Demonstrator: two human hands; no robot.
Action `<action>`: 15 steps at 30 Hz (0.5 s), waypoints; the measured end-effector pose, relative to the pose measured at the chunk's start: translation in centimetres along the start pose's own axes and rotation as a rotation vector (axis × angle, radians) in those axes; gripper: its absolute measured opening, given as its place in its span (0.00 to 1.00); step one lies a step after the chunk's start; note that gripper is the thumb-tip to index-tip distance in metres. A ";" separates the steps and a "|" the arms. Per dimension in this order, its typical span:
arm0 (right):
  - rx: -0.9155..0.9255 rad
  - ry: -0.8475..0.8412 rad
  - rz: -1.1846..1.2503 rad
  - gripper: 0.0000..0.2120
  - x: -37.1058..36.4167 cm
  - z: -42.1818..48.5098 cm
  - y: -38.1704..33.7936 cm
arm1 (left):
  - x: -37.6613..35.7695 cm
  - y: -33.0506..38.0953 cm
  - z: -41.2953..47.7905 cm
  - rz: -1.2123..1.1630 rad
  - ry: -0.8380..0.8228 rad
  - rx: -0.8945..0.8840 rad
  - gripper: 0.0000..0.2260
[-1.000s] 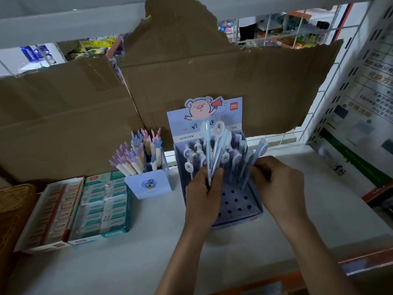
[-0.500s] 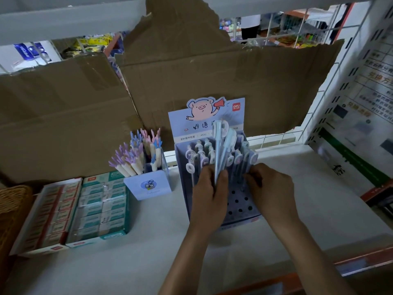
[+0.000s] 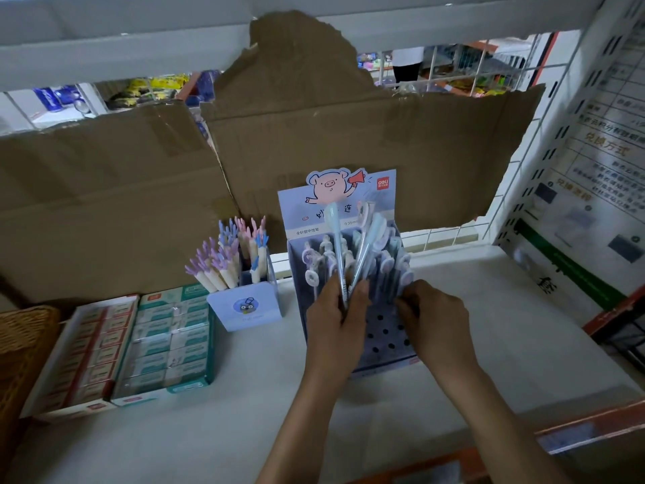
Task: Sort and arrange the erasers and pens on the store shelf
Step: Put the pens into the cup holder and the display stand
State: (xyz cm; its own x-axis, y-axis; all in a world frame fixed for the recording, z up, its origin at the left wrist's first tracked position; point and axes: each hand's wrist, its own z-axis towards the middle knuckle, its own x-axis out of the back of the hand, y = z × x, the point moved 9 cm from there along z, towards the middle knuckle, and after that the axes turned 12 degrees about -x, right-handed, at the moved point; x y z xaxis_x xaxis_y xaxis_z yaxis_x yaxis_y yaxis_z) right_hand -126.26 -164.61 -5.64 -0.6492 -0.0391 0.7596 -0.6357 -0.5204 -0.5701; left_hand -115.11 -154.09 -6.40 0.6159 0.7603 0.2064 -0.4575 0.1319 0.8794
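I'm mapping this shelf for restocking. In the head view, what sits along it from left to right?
Wicker basket, red-trimmed eraser box, green eraser box, small pen holder, pig-topped pen display, printed poster.

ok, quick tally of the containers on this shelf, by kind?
Eraser boxes: 2 (red-trimmed eraser box, green eraser box)
Pen stands: 2 (pig pen stand, small blue pen holder)
Baskets: 1 (wicker basket)
Total: 5
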 end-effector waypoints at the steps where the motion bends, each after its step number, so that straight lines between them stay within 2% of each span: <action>1: -0.017 -0.026 -0.013 0.07 0.0 0.2 -0.1 | 0.1 0.1 -0.1 -0.010 -0.002 0.006 0.05; 3: -0.094 -0.056 -0.033 0.08 0.7 0.2 0.1 | 0.2 0.0 -0.4 -0.028 -0.005 0.025 0.06; 5: -0.140 0.004 -0.014 0.08 2.5 -0.2 -0.1 | 0.5 0.1 -0.5 -0.055 0.002 0.009 0.13; 7: -0.114 0.073 0.131 0.05 4.6 -1.2 -1.3 | 0.6 0.2 -0.7 -0.094 -0.006 -0.002 0.15; 9: -0.147 -0.051 0.406 0.02 4.5 -1.5 -2.4 | 0.4 0.3 -0.8 -0.161 -0.040 0.013 0.09; 11: -0.227 -0.210 0.636 0.03 3.1 -1.5 -2.9 | 0.2 0.4 -0.9 -0.199 -0.060 0.024 0.08; 15: -0.298 -0.312 0.747 0.04 2.0 -1.2 -3.0 | 0.4 0.5 -1.0 -0.185 -0.098 0.017 0.09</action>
State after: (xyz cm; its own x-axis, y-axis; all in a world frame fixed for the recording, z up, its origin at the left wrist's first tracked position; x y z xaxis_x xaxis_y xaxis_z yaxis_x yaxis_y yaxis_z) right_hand -126.13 -162.06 -2.79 -0.8243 -0.5371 0.1790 -0.1992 -0.0208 -0.9797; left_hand -115.76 -153.11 -6.27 0.7484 0.6582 0.0809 -0.3204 0.2521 0.9131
